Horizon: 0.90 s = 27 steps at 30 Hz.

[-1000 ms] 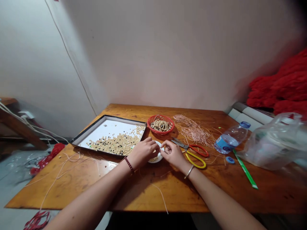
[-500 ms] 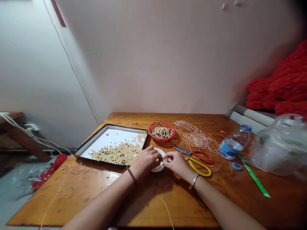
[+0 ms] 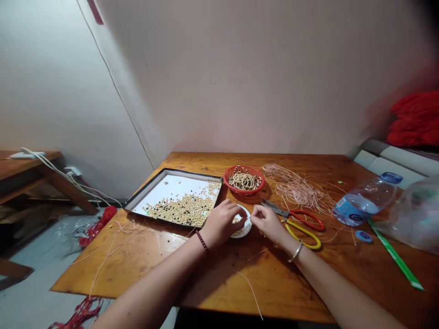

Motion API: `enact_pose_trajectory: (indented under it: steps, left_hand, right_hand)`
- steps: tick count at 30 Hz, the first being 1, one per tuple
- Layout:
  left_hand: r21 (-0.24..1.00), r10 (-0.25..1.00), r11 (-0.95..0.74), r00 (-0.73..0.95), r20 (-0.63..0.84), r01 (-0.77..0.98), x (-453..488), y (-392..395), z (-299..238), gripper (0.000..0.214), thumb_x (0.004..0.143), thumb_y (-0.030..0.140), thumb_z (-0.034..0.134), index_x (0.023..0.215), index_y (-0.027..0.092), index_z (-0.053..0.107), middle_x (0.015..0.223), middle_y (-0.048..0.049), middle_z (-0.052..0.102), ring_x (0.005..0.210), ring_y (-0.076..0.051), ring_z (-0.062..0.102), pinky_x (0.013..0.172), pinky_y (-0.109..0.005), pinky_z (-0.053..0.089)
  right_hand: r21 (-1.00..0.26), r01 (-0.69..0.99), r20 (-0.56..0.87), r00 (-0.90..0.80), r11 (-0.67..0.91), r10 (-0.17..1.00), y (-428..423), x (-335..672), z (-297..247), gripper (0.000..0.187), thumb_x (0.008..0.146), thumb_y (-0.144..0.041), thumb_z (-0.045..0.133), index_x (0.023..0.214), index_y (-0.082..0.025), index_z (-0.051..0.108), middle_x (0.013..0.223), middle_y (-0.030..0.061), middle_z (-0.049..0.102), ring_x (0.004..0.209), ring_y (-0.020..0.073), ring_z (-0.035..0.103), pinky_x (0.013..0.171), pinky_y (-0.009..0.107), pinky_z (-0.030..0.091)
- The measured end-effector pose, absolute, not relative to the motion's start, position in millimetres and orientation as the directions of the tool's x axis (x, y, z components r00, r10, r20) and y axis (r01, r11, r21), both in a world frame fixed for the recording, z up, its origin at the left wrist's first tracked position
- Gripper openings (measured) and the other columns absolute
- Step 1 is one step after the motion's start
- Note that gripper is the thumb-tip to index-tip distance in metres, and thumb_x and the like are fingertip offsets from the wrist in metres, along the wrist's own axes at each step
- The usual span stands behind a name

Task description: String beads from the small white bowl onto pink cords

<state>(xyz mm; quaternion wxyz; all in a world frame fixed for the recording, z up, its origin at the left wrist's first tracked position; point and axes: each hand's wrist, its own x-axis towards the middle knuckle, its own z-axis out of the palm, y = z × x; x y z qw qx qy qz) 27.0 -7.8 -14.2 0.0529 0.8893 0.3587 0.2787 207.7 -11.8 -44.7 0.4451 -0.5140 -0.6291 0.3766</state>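
Left hand [image 3: 223, 222], right hand [image 3: 269, 222]: fingertips nearly together; grip unclear.
Round white dish [image 3: 247, 228]: left hand's three o'clock; best kept under fingertips.

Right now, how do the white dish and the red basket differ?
The white dish is partly covered by the left hand, while no hand covers the red basket. The dish holds loose pale beads; the basket, loops of strung beads. The dish sits nearer the camera, the basket farther back. Both are round and stand on the wooden table.
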Motion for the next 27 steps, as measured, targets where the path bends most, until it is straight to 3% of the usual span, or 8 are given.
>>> enact_pose_trajectory:
  steps: [5,10,14,27]
  left_hand:
    - [0.67,0.796,-0.597,0.435,0.422,0.442,32,-7,-12,0.012,0.083,0.03,0.062,0.086,0.018,0.061,0.085,-0.0024,0.066,0.078,-0.015,0.057,0.071,-0.026,0.043]
    - [0.872,0.85,-0.45,0.391,0.352,0.192,36,-3,-17,0.021,0.081,0.032,0.063,0.084,0.018,0.047,0.085,-0.0036,0.065,0.077,-0.014,0.06,0.068,-0.025,0.045]
    - [0.91,0.864,-0.394,0.387,0.322,0.124,37,-2,-19,0.025,0.081,0.029,0.063,0.082,0.019,0.04,0.086,-0.0032,0.066,0.077,-0.013,0.062,0.066,-0.024,0.044]
    - [0.896,0.862,-0.408,0.396,0.316,0.173,39,-3,-16,0.032,0.08,0.035,0.064,0.077,0.02,0.036,0.084,-0.0032,0.067,0.076,-0.014,0.062,0.065,-0.025,0.043]
  right_hand:
    - [-0.995,0.054,0.082,-0.097,0.088,0.992,-13,206,-37,0.026,0.067,-0.032,0.061,0.058,-0.02,0.041,0.052,-0.0064,0.038,0.049,0.0077,0.032,0.047,0.021,0.025]
    - [-0.994,-0.108,0.018,-0.112,0.005,0.994,-15,206,-37,0.036,0.07,-0.041,0.067,0.064,-0.021,0.038,0.048,-0.0095,0.033,0.043,0.0059,0.026,0.042,0.021,0.019]
    - [-0.991,-0.109,0.085,-0.091,0.075,0.992,-14,207,-38,0.038,0.067,-0.038,0.069,0.063,-0.021,0.036,0.052,-0.0087,0.037,0.044,0.0053,0.028,0.043,0.02,0.021]
    - [-0.98,0.011,0.2,-0.052,0.201,0.978,-11,210,-41,0.034,0.069,-0.035,0.066,0.06,-0.02,0.037,0.056,-0.0058,0.039,0.051,0.0077,0.032,0.048,0.021,0.028]
